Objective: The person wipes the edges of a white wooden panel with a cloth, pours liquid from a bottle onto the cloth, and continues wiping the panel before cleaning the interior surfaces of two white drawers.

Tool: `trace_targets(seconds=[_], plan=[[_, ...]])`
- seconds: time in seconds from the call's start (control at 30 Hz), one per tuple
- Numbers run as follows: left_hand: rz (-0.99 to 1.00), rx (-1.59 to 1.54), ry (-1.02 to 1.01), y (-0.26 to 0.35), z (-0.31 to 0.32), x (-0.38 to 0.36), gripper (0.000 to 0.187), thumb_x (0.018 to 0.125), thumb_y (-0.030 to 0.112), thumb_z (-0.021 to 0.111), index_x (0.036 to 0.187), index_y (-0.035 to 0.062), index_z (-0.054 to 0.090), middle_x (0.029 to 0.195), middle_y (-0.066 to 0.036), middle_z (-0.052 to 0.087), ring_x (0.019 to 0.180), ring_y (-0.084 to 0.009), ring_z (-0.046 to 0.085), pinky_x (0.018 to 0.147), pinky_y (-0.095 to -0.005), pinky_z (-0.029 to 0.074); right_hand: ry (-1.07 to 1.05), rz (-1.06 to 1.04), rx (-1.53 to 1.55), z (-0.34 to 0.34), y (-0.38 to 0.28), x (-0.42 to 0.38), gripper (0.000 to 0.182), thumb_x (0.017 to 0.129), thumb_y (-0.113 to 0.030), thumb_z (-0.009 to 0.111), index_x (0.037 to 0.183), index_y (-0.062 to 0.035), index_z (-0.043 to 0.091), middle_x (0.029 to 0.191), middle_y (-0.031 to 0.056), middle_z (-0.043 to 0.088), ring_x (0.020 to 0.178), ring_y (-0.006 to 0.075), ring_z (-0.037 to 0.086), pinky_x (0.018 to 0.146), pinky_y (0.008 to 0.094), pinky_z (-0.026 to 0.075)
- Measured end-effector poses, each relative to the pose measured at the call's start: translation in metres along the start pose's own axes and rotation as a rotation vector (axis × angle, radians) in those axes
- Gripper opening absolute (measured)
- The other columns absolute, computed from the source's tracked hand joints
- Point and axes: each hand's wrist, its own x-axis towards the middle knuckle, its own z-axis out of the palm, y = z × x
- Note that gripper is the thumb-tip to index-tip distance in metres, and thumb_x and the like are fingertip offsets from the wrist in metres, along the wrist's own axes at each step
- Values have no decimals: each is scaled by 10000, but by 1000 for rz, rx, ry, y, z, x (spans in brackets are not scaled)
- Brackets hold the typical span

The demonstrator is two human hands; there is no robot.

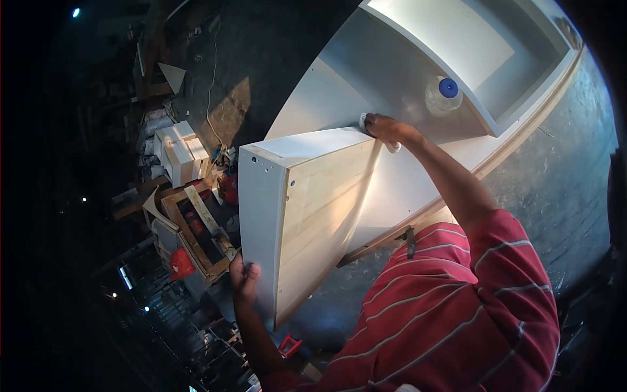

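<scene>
A shallow white drawer-like box (260, 222), with a bare wooden underside (326, 212), stands on edge partly over a large white cabinet piece (326, 98). My left hand (245, 277) grips the box low on its near end; the thumb lies on the white face and the other fingers are mostly hidden. At the far end of the upper edge, my right hand (385, 129) is closed around a bunched white cloth (394, 147). Its fingers are bent, and the cloth shows on both sides of them. Small holes mark the box's upper corner.
A clear plastic bottle with a blue cap (448, 88) stands on the cabinet piece beside a raised white frame (450, 72). Left on the floor are stacked white boxes (179, 153), a wooden crate-like frame (196, 228), a red bag (181, 263) and a cord (209, 91).
</scene>
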Motion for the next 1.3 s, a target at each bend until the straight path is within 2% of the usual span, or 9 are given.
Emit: trace_targets(seconds=[0.1,0.17,0.2,0.27,0.63,0.87,1.0,1.1,1.3], plan=[[-1,19,-36,1,-1,0,562,812,428,634,1111,-34,521,964,-39,572,869,-106,503,774,-242,380,-48,-7,-77,1,15,-6,302,869,-207,390,963,14,572,946,207,621,828,338,614,710,416,469],[3,-45,-82,12,4,4,466,839,364,629,1078,-24,536,936,-31,579,853,-88,501,758,-229,377,150,-448,-244,-3,42,-8,223,866,-192,453,926,-2,553,871,172,591,774,278,607,688,378,480],[-23,-40,-105,15,2,5,428,835,321,647,1070,-22,544,918,-28,585,834,-83,508,746,-222,381,157,-454,-264,-9,47,-16,223,866,-192,453,926,-2,553,871,172,591,774,278,607,688,378,480],[12,-37,-112,17,-1,10,429,825,314,662,1066,-21,547,917,-29,588,825,-84,513,740,-223,384,123,-63,142,-17,35,-66,197,849,-176,480,851,3,563,778,120,577,703,220,585,638,343,464],[240,151,-44,49,-64,57,385,813,280,699,1013,-31,594,900,-59,630,814,-113,558,761,-234,418,223,51,201,13,56,-193,242,820,-202,505,927,3,578,807,98,599,728,198,580,667,332,459],[321,222,183,29,-103,32,421,836,308,664,1057,-40,579,944,-79,622,864,-144,552,813,-258,405,526,-15,157,41,95,-210,249,870,-229,519,1015,-29,549,866,156,616,796,280,606,728,375,477],[314,144,386,4,-141,-13,467,864,353,609,1111,-40,556,1014,-106,602,943,-163,528,876,-279,372,422,105,496,41,107,-201,273,906,-256,488,1027,-19,547,833,120,598,749,254,584,717,354,475],[240,160,514,-23,-174,-45,464,881,357,582,1124,-36,549,1031,-93,593,964,-167,520,891,-289,361,247,259,1091,36,77,-192,366,914,-331,449,1055,-12,559,935,92,560,788,164,556,667,306,460],[110,222,536,-44,-170,-52,395,895,305,580,1069,-49,561,987,-69,586,899,-154,521,845,-283,384,252,192,765,28,45,-165,331,869,-314,495,1023,-34,583,871,101,556,739,191,542,661,325,461]])
